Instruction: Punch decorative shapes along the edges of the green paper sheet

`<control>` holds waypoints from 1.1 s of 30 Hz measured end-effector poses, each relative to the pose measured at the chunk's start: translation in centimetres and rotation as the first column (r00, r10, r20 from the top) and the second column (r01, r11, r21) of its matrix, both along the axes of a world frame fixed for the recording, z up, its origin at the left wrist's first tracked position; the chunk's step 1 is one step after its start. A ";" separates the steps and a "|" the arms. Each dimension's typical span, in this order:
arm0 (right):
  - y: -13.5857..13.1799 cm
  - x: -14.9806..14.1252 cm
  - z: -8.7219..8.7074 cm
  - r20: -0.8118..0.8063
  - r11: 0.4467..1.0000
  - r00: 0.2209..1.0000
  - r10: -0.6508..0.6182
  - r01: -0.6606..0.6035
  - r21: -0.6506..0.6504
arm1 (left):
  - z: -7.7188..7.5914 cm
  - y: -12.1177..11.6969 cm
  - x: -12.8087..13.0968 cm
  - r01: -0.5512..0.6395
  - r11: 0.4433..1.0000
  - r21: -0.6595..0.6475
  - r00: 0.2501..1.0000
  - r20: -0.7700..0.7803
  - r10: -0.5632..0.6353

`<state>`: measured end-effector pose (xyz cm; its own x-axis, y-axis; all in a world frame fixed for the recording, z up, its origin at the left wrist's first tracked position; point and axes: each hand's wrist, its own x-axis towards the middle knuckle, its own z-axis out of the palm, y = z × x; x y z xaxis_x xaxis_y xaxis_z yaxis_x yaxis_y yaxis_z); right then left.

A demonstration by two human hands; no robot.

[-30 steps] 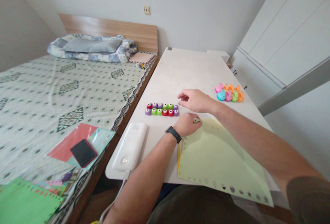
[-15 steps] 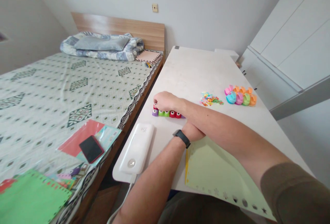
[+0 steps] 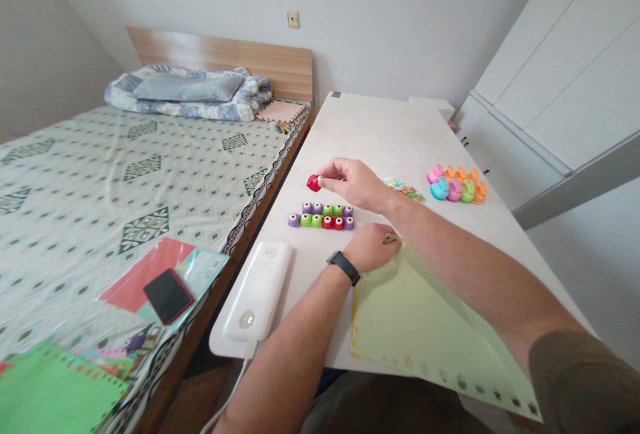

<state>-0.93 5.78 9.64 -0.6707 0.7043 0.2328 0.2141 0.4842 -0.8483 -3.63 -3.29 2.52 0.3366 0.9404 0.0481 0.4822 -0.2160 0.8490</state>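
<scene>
1. Right hand [image 3: 353, 182]: 0.5 s ago it covered the left end of the punch rows; now pulled back right, fingertips pinched on the red punch [image 3: 313, 183].
2. Red punch: out of its slot, now past the back row [image 3: 328, 211], held tilted. Table clearance: can't tell.
3. Back row: six punches 1.0 s ago, five now, left-end slot vacated. Front row [image 3: 317, 221]: same six, same order.
4. Left hand [image 3: 371, 247]: mostly hidden 0.5 s ago, visible again; fingers clamped on the yellow-green paper [image 3: 425, 314] at its far-left corner, as 1.0 s ago.
5. Paper scraps [image 3: 409, 192]: in plain view 0.5 s ago, now partly behind right wrist.
</scene>
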 end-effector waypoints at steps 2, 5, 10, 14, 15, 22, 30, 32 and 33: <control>-0.7 3.2 0.5 -0.103 0.995 0.995 0.002 -0.013 -0.101 | 0.4 0.0 -0.2 0.001 0.999 0.039 0.999 -0.033 0.000; -1.7 8.5 0.5 -0.145 0.980 0.988 -0.058 0.028 -0.198 | 0.7 0.1 -0.5 0.002 0.999 0.047 0.999 -0.042 0.000; -2.7 17.3 -1.0 -0.098 0.939 0.962 -0.254 0.220 -0.265 | 1.2 0.2 -0.6 -0.016 1.000 0.025 0.998 -0.058 0.017; -3.4 23.2 -2.9 0.001 0.902 0.949 -0.316 0.300 -0.311 | 1.8 0.2 -0.7 -0.039 0.999 -0.008 0.997 -0.063 0.039; -3.6 24.3 -3.4 0.039 0.896 0.952 -0.303 0.298 -0.330 | 1.9 0.2 -0.7 -0.042 0.999 -0.013 0.997 -0.059 0.041; -3.9 27.6 -5.7 0.136 0.911 0.969 -0.206 0.241 -0.336 | 2.1 0.3 -0.7 -0.068 0.998 -0.019 0.996 -0.063 0.066; -4.3 27.7 -5.6 0.250 0.943 0.941 -0.226 0.275 -0.185 | 2.3 0.3 -0.4 -0.072 0.997 -0.035 0.994 -0.082 0.069; -4.2 27.7 -5.7 0.261 0.945 0.940 -0.219 0.271 -0.184 | 2.5 0.2 -0.3 -0.070 0.997 -0.039 0.994 -0.081 0.067; -4.2 27.7 -5.8 0.262 0.945 0.940 -0.220 0.272 -0.180 | 2.5 0.2 -0.3 -0.071 0.997 -0.043 0.994 -0.081 0.067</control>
<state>26.78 1.56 3.83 -0.4872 0.8694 -0.0825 0.5095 0.2063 -0.8354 -3.95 -3.05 5.07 0.2720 0.9621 -0.0198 0.5608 -0.1417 0.8157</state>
